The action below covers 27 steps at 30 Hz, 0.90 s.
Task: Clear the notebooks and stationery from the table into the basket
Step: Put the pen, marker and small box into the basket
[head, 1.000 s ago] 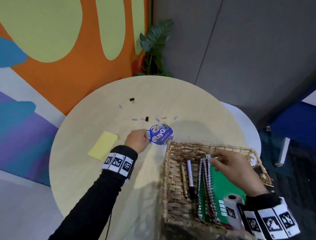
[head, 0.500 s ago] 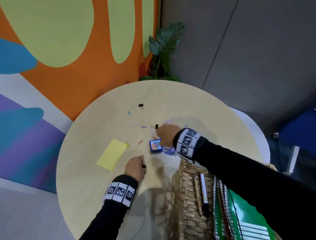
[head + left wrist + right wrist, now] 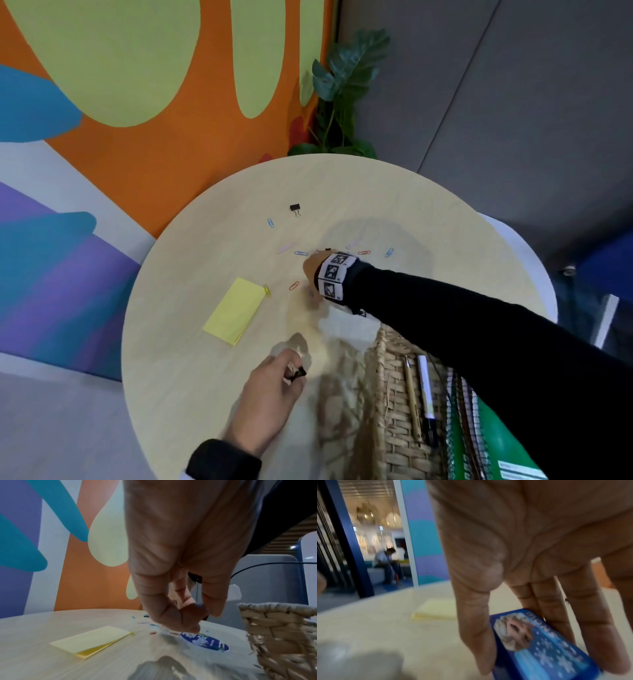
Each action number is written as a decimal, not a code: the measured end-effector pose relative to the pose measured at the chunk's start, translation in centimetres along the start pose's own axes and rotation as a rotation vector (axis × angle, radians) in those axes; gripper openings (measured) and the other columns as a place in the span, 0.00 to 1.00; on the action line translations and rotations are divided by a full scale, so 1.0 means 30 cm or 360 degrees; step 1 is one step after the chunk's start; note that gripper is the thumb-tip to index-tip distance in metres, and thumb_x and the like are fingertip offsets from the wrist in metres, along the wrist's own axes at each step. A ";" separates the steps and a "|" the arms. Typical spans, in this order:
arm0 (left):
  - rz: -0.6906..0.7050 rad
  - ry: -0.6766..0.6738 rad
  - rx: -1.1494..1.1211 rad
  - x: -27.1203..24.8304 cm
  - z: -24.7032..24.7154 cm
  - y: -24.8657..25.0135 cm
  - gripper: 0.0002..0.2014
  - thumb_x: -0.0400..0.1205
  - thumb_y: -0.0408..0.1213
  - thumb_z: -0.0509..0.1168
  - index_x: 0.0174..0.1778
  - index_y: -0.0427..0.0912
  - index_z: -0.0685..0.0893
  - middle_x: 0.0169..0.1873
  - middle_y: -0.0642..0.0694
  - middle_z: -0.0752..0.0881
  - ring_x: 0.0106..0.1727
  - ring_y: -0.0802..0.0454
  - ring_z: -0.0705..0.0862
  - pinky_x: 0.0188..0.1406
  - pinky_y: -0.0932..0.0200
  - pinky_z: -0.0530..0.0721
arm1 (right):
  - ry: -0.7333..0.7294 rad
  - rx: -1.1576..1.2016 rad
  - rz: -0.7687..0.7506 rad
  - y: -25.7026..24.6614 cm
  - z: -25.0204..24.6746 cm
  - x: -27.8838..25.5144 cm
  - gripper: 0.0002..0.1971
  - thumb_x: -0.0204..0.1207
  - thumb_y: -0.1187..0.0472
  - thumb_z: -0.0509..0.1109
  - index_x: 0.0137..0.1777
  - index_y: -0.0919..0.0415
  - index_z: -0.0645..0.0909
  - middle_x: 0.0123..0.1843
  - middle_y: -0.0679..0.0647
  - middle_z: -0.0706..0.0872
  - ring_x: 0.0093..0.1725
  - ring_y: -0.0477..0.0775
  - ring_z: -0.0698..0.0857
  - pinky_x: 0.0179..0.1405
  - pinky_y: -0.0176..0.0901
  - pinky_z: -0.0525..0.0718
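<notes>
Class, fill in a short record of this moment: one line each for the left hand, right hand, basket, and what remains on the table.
left hand: pinches a small black binder clip
right hand: grip round a blue box
basket: holds pens, green notebooks
table: yellow sticky pad, paper clips, another binder clip

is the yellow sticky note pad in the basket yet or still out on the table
Out. The yellow sticky note pad lies flat on the round pale wooden table, left of the woven wicker basket; neither hand touches it.
</notes>
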<state>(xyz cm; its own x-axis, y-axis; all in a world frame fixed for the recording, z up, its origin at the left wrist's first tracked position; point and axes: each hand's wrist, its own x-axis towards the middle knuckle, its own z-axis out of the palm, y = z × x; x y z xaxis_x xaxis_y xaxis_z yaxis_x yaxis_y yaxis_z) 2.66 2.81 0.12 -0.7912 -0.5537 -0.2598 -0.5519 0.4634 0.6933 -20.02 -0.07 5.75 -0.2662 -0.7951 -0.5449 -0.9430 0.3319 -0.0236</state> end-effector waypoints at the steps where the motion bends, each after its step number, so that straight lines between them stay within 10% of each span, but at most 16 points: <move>1: 0.0042 -0.0010 -0.0002 -0.004 -0.005 0.025 0.07 0.80 0.37 0.71 0.52 0.46 0.83 0.38 0.56 0.79 0.31 0.68 0.75 0.33 0.78 0.70 | 0.0063 0.0084 0.0017 0.014 -0.016 -0.026 0.12 0.70 0.59 0.71 0.51 0.60 0.86 0.49 0.54 0.91 0.46 0.58 0.90 0.45 0.46 0.88; 4: 0.0209 -0.0059 0.0028 -0.010 -0.012 0.118 0.06 0.80 0.39 0.70 0.52 0.49 0.82 0.40 0.52 0.81 0.33 0.65 0.77 0.34 0.73 0.71 | 0.0223 0.0383 0.0099 0.062 -0.049 -0.161 0.11 0.61 0.55 0.75 0.44 0.55 0.81 0.34 0.42 0.86 0.35 0.51 0.84 0.31 0.39 0.81; 11: 0.0690 -0.0442 0.0275 -0.088 0.063 0.382 0.12 0.81 0.41 0.66 0.61 0.47 0.80 0.57 0.49 0.82 0.55 0.50 0.82 0.51 0.61 0.75 | 0.0417 0.0751 0.0172 0.174 0.177 -0.579 0.21 0.57 0.51 0.76 0.49 0.54 0.77 0.44 0.50 0.86 0.42 0.56 0.84 0.43 0.52 0.85; 19: 0.0856 -0.0834 0.1194 -0.152 0.215 0.497 0.15 0.84 0.30 0.59 0.67 0.39 0.77 0.61 0.33 0.82 0.59 0.33 0.84 0.50 0.41 0.85 | 0.0089 0.0482 0.0219 0.161 0.418 -0.497 0.25 0.62 0.55 0.78 0.56 0.62 0.76 0.58 0.62 0.86 0.57 0.64 0.84 0.47 0.48 0.81; 24: 0.0791 -0.1020 0.1564 -0.161 0.275 0.555 0.12 0.86 0.24 0.58 0.60 0.31 0.84 0.58 0.33 0.87 0.53 0.35 0.86 0.41 0.50 0.78 | 0.0002 0.0399 0.0184 0.146 0.425 -0.464 0.13 0.64 0.59 0.78 0.44 0.58 0.78 0.56 0.64 0.88 0.55 0.65 0.86 0.49 0.49 0.85; 27: 0.0701 -0.1140 0.1687 -0.131 0.313 0.594 0.15 0.87 0.30 0.58 0.68 0.32 0.81 0.65 0.35 0.84 0.62 0.36 0.84 0.44 0.54 0.75 | 0.0009 0.0387 0.0162 0.154 0.443 -0.468 0.22 0.64 0.59 0.79 0.56 0.64 0.79 0.60 0.64 0.86 0.59 0.65 0.84 0.53 0.51 0.84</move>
<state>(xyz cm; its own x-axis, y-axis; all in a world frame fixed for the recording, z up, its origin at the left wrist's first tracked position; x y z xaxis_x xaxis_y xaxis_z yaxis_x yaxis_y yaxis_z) -6.55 19.73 7.19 -0.7367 0.1067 -0.6678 0.1024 0.9937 0.0458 -17.99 19.37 2.17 -0.3591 -0.7537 -0.5504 -0.8357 0.5223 -0.1700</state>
